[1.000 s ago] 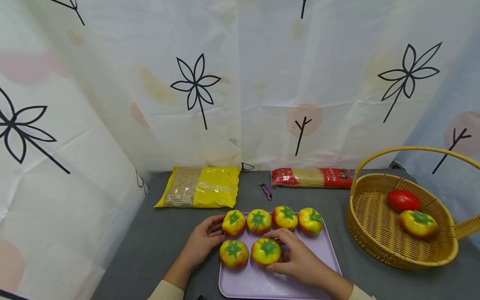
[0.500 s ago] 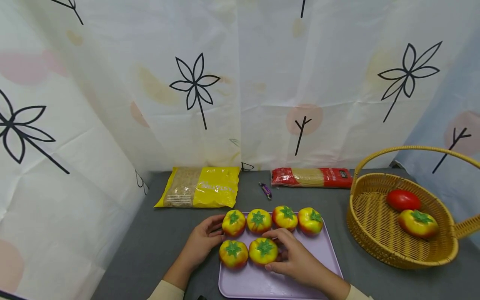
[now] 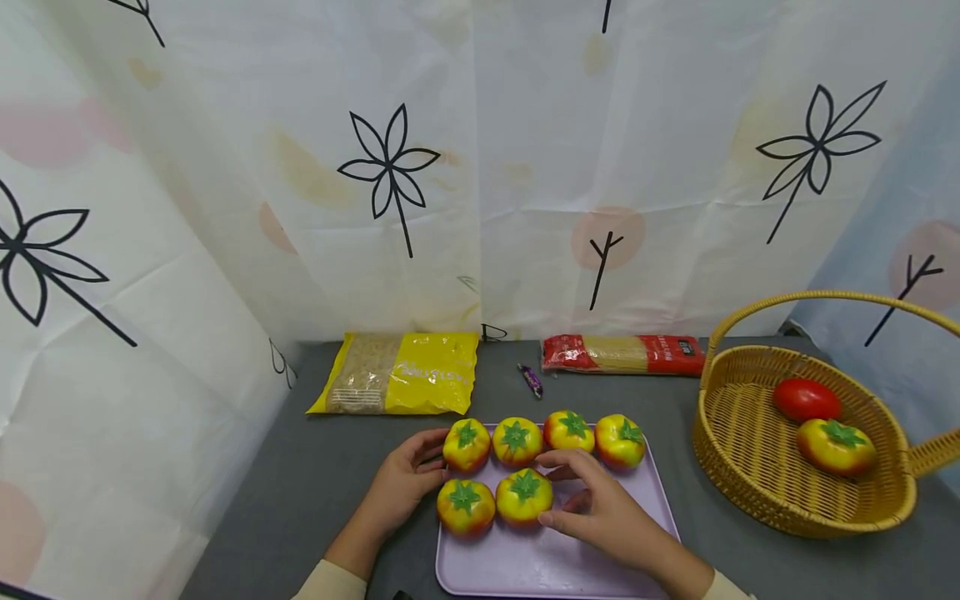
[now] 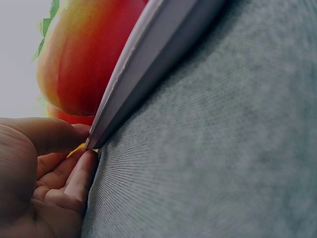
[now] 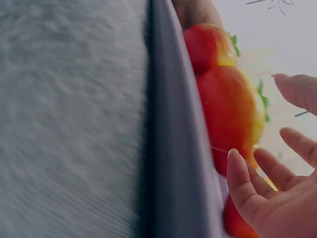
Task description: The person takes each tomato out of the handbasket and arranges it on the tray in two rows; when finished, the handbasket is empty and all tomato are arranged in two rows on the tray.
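Note:
In the head view, several yellow-red persimmons with green leafy tops sit on a lilac tray (image 3: 555, 567): a back row and two in front. My left hand (image 3: 405, 475) is at the tray's left edge beside the back-left persimmon (image 3: 467, 448); in the left wrist view its thumb and fingers pinch the rim. My right hand (image 3: 600, 504) is spread at the right side of the front-right persimmon (image 3: 521, 504), with nothing gripped. This persimmon stands next to the front-left persimmon (image 3: 465, 515). In the right wrist view the fingers (image 5: 240, 181) are apart, near the persimmons.
A wicker basket (image 3: 795, 517) on the right holds a red oval fruit (image 3: 807, 400) and another persimmon (image 3: 836, 450). Behind the tray lie a yellow bag (image 3: 435, 375), a purple wrapped candy (image 3: 531, 382) and a red noodle packet (image 3: 622, 355). A patterned cloth (image 3: 525, 167) hangs behind.
The front-right persimmon has shifted left, up against the front-left one. My right hand has loosened and drawn slightly off it. The left hand stays in place.

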The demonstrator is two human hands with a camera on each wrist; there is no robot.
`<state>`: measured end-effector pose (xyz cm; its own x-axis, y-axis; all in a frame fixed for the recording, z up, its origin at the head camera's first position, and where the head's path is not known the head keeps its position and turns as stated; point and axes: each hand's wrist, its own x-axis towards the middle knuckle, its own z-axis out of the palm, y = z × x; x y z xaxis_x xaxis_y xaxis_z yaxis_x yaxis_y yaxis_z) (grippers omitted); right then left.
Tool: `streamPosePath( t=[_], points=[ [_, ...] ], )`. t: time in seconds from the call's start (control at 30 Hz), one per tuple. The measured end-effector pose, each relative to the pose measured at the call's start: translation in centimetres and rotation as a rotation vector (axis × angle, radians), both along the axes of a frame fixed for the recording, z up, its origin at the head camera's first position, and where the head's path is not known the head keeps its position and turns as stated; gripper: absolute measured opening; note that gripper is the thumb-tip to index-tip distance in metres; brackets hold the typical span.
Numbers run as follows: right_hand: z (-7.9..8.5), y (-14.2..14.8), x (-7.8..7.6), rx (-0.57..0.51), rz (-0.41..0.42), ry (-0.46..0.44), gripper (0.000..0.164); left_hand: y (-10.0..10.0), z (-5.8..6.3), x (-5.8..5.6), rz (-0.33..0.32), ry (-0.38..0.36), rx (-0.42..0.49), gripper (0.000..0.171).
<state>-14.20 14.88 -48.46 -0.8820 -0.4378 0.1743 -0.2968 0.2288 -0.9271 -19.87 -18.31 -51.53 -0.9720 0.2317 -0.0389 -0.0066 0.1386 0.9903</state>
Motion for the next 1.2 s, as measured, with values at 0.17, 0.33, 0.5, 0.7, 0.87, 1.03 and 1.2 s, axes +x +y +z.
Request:
streamPosePath(
  t=[0.17, 0.33, 0.5, 0.7, 0.87, 1.03, 1.2],
  points=[
    [1.6, 1.0, 0.0, -0.025, -0.041, -0.015, 0.053, 0.0, -0.1, -0.1, -0.008, 0.016, -0.014, 0.059],
    [3.4, 2.5, 0.0, -0.058, -0.095, 0.029, 0.049, -0.1, -0.2, -0.2, -0.015, 0.005, -0.015, 0.06],
    [4.9, 4.4, -0.1, -0.09, -0.14, 0.098, 0.046, -0.1, -0.4, -0.3, -0.006, -0.011, -0.009, 0.06],
    [6.2, 6.9, -0.5, -0.138, -0.171, 0.191, 0.049, 0.0, -0.4, -0.3, -0.001, -0.01, -0.012, 0.06],
    [7.1, 9.2, -0.9, -0.249, -0.163, 0.264, 0.051, 0.0, -0.3, -0.3, 0.003, -0.011, -0.008, 0.06],
    [7.9, 11.2, -0.9, -0.32, -0.176, 0.261, 0.049, 0.0, -0.3, -0.3, 0.007, -0.018, -0.005, 0.06],
    [8.6, 13.1, -0.8, -0.358, -0.192, 0.247, 0.046, 0.0, -0.2, -0.2, 0.006, -0.019, -0.005, 0.06]
  ],
)
